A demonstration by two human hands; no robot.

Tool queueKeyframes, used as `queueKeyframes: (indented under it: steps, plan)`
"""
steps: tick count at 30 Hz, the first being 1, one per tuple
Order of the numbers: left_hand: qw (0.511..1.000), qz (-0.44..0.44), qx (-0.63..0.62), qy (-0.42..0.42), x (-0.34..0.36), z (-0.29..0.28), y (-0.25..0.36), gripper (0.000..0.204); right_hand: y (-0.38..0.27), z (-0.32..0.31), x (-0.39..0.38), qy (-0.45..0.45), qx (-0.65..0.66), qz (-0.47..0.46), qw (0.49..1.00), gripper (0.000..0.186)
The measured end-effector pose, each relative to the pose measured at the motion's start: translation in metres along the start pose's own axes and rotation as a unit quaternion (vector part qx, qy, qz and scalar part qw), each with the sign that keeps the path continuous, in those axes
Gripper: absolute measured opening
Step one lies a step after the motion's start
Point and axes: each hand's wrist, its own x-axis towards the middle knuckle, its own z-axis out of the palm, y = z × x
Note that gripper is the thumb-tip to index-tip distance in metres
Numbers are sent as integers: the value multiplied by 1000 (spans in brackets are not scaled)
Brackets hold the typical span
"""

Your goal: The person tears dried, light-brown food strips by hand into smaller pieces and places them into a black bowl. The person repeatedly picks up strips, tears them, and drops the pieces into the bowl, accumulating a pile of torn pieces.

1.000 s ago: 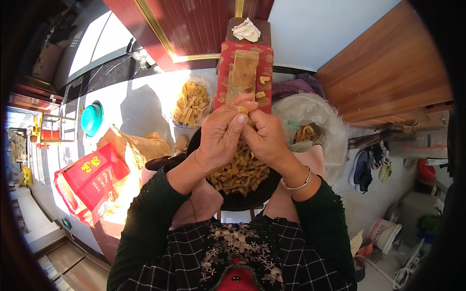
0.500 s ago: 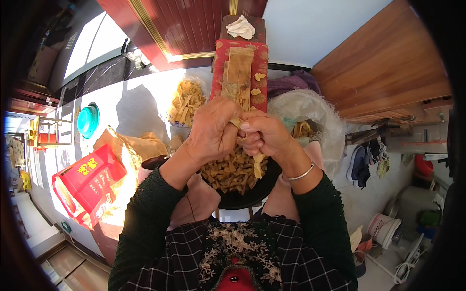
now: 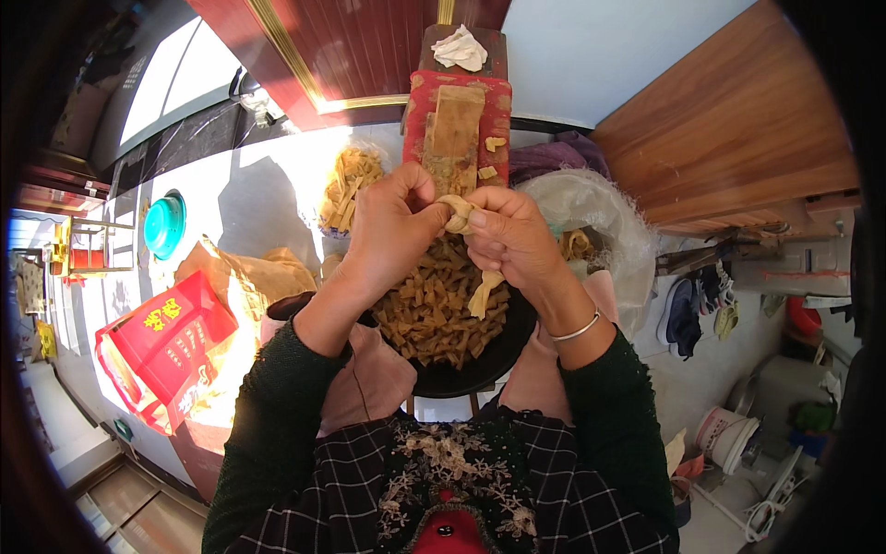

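Hard sunlight floods in from the left, glaring on the white floor [image 3: 231,198]. Fisheye bending and black vignette ring the edges; centre stays sharp

Lying at far left on the pale floor: a round turquoise plastic lid [image 3: 164,224]. Nearer, a red cardboard box [image 3: 164,351] with yellow print, touching a crumpled brown paper bag [image 3: 247,275]. Heaped beyond the bag: a small pile of pale yellow strips [image 3: 349,185]. Straight ahead, a red-painted stool [image 3: 489,115] bearing a tan wooden slab [image 3: 454,129], with a crumpled white cloth [image 3: 460,48] behind. To the right, a clear plastic bag [image 3: 600,222], then dark shoes [image 3: 690,309]. At lower right, a white plastic bucket [image 3: 724,434].
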Motion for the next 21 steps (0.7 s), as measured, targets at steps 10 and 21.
queueKeyframes:
  steps: [10, 21]
  plan:
    - [949, 235, 196, -67, -9, -7, 10, 27, 3, 1, 6, 34, -334, -101, 937, 23]
    - [839, -58, -434, -323, -12, -45, 3, 45, -32, -3, -13, 26, -372, -156, 915, 19]
